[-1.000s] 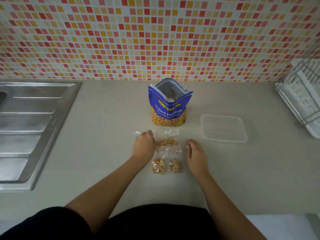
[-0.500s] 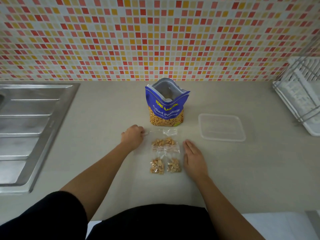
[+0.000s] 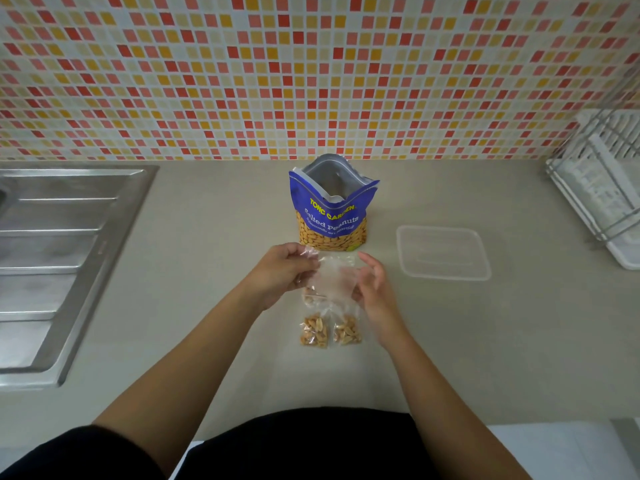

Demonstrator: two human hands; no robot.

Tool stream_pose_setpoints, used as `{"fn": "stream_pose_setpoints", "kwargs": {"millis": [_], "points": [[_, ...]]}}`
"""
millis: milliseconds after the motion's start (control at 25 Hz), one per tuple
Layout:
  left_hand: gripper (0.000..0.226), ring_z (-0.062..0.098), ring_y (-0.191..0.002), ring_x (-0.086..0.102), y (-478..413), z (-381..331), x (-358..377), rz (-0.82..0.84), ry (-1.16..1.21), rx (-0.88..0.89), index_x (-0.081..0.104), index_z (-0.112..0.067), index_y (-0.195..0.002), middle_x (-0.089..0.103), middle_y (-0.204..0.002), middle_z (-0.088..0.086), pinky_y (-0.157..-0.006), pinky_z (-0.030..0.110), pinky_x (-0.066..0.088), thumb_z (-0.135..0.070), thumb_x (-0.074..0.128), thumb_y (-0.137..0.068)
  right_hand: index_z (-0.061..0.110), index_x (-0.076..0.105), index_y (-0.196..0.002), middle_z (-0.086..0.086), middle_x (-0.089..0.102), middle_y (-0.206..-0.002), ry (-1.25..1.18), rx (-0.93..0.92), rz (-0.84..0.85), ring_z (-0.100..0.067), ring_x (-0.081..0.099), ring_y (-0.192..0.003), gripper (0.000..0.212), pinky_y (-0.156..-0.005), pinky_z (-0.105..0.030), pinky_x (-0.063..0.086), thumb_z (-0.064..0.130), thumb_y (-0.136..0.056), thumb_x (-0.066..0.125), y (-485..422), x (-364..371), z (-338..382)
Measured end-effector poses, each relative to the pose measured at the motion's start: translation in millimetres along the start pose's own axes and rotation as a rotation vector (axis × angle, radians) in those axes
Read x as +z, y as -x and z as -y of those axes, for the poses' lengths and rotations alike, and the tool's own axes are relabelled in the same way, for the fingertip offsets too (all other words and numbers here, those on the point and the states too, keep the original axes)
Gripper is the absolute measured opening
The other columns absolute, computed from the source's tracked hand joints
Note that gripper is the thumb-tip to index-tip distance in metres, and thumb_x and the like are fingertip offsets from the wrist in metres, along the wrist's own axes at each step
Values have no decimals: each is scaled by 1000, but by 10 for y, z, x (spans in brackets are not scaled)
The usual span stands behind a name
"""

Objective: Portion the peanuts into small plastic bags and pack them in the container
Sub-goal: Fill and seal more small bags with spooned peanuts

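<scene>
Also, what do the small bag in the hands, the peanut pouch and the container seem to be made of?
Small bag: thin clear plastic film, glossy; the counter shows through it and it crinkles.
Peanut pouch: printed plastic outside, probably foil-lined; its open mouth looks matte silver.
Container: translucent rigid plastic, slightly frosted, with moulded rim.

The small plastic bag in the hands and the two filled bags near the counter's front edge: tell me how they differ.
The held bag looks empty, with no peanuts showing; the two filled bags each hold a clump of peanuts. The held bag is lifted between the left hand and right hand; the filled bags lie flat on the counter, side by side. The held bag is spread out; the filled bags bulge. All are small and clear.
</scene>
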State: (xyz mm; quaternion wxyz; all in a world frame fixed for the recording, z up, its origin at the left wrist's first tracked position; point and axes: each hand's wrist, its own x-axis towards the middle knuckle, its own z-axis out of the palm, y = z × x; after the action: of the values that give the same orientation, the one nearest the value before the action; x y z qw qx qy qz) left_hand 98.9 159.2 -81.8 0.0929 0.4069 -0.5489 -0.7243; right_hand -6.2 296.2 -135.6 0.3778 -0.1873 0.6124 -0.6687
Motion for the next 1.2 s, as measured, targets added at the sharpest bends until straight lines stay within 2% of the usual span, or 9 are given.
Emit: {"fn": "stream_pose_setpoints", "kwargs": {"millis": [80,120,160,240,520,720,960,1080,1200], "points": [[7,11,-62,61,17,42,55,19,81,-11,59,-14,-83,62,-79,3,-60,22,55,-9,61,-88,15,40,-131,-3,65,-90,35,15,-26,-1,65,-76,62,-68,-14,51,13,-79,73,-19,17,52],[6,11,-62,63,18,50,62,28,166,-25,61,-12,-88,66,-78,3,-59,25,58,-15,58,-91,16,40,-130,-5,65,-86,32,8,-48,-2,65,-74,62,-67,-15,51,4,-79,71,-31,11,80],[15,12,-62,66,13,62,57,33,272,-52,64,-10,-91,69,-77,3,-58,27,58,-20,54,-93,17,40,-129,-6,65,-83,16,1,-66,-3,65,-72,61,-66,-15,51,0,-79,70,-44,-6,100],[22,12,-63,70,8,88,31,41,433,-99,64,-7,-94,73,-74,4,-58,26,59,-21,47,-97,19,40,-127,-5,67,-80,12,-17,-76,-5,66,-73,59,-67,-17,51,0,-79,69,-65,-35,122],[22,15,-67,72,58,162,-49,103,528,-108,65,-2,-97,74,-79,8,-65,23,58,-5,43,-96,26,43,-121,-2,69,-76,38,-45,-68,-6,66,-74,53,-74,-23,53,2,-81,69,-74,-39,125],[21,17,-70,73,57,196,-102,115,474,-102,64,-3,-100,74,-81,7,-66,23,58,1,44,-93,28,45,-119,3,71,-74,85,-81,-68,-7,67,-75,52,-74,-21,51,3,-80,70,-99,-89,103],[20,10,-65,71,44,189,-91,77,377,-66,62,-9,-97,74,-75,1,-63,19,58,6,54,-87,33,50,-110,-2,70,-77,150,-81,-72,-13,66,-75,47,-75,-25,53,3,-80,70,-122,-50,139],[18,8,-60,67,51,221,-76,39,371,-62,63,-12,-91,72,-71,0,-58,20,57,4,57,-86,28,50,-115,0,68,-92,296,-100,-75,-11,64,-87,45,-81,-21,48,9,-80,71,-106,-27,124],[17,8,-60,65,69,268,-44,-32,288,-40,61,-14,-85,69,-68,-2,-62,19,56,3,59,-85,15,55,-118,1,58,-109,629,-346,-160,-11,55,-103,39,-92,-18,41,18,-81,68,-79,23,123]]}}
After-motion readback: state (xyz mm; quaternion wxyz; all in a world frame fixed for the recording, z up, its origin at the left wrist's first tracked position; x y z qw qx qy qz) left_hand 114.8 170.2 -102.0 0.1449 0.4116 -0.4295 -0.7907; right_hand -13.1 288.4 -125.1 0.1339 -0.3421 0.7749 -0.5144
